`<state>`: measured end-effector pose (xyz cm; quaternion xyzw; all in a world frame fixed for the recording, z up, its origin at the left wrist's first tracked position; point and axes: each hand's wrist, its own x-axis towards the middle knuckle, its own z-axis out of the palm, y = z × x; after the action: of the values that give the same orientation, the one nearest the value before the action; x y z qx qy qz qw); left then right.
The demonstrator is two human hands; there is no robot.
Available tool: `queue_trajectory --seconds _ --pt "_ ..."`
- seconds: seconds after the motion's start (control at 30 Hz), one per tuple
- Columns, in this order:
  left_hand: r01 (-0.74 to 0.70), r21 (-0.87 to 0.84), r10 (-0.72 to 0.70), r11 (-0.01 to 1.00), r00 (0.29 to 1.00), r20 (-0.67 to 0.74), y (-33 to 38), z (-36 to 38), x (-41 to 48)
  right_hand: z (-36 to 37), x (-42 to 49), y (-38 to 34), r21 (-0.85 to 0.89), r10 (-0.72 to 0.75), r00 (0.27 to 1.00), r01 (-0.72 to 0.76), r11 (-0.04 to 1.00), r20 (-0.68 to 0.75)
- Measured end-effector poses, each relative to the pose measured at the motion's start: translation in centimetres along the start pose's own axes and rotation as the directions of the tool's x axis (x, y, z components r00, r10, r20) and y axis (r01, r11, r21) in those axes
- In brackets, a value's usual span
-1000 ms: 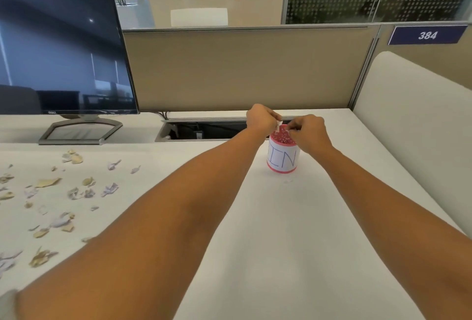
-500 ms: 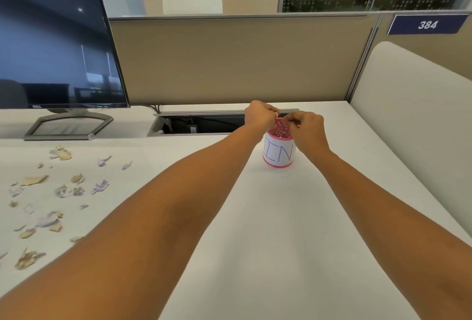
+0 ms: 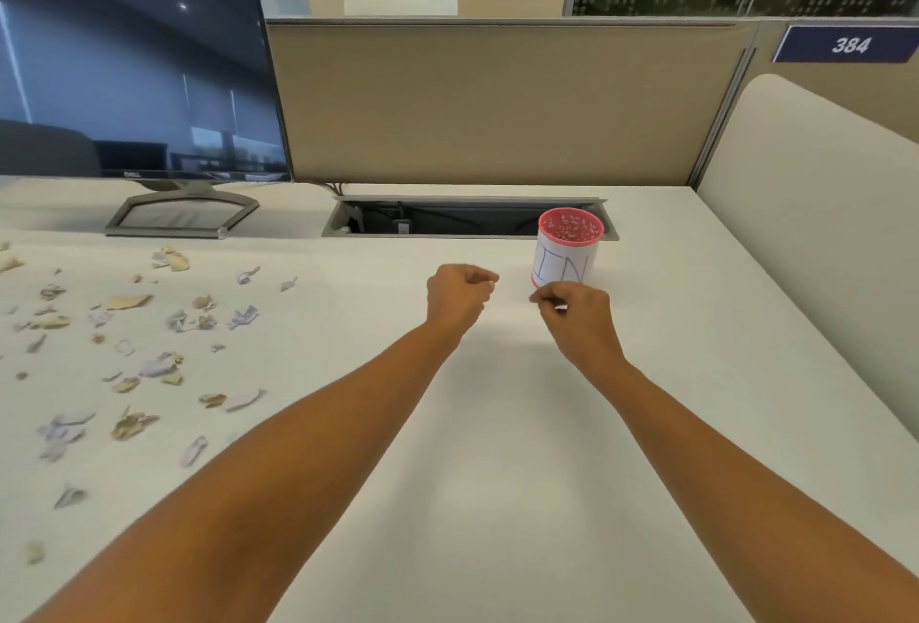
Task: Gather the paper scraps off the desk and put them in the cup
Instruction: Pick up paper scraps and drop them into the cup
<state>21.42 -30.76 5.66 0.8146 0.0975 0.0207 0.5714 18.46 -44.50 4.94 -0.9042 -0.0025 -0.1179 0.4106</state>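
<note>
Nearest me, my two forearms run up the middle of the frame over bare white surface [image 3: 497,498], so I have plenty of open room there. My left hand [image 3: 460,297] is curled into a loose fist; whether it holds anything, I cannot tell. My right hand [image 3: 577,314] has its fingers [image 3: 539,298] pinched narrow, just in front of the cup [image 3: 564,249]. The paper scraps [image 3: 134,339] lie scattered across the left of the frame, well apart from the cup. I judge them featherlight, limp and easily blown, best pinched at a crumpled ridge or swept into a pile. The mesh cup looks light and tippable, and stands right beside the open cable trough [image 3: 447,217]. The monitor [image 3: 134,60] bounds the upper left.
</note>
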Motion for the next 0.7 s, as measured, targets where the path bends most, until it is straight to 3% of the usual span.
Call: queue_trajectory --seconds 0.2,0.33,0.7 --pt "0.11 -0.095 -0.119 0.989 0.988 -0.101 -6.1 -6.4 -5.4 4.5 -5.0 -2.6 0.087 -0.072 0.988 0.061 0.994 0.135" --pt "0.115 -0.059 -0.124 0.992 0.972 -0.2 -8.5 -11.2 -8.3 7.8 -8.2 -5.1 0.145 -0.122 0.957 0.086 0.986 0.264" --pt "0.145 0.203 -0.016 0.968 0.849 -0.528 -14.0 -24.1 -16.7 14.9 -13.0 -12.4 0.13 -0.266 0.747 0.237 0.963 0.609"
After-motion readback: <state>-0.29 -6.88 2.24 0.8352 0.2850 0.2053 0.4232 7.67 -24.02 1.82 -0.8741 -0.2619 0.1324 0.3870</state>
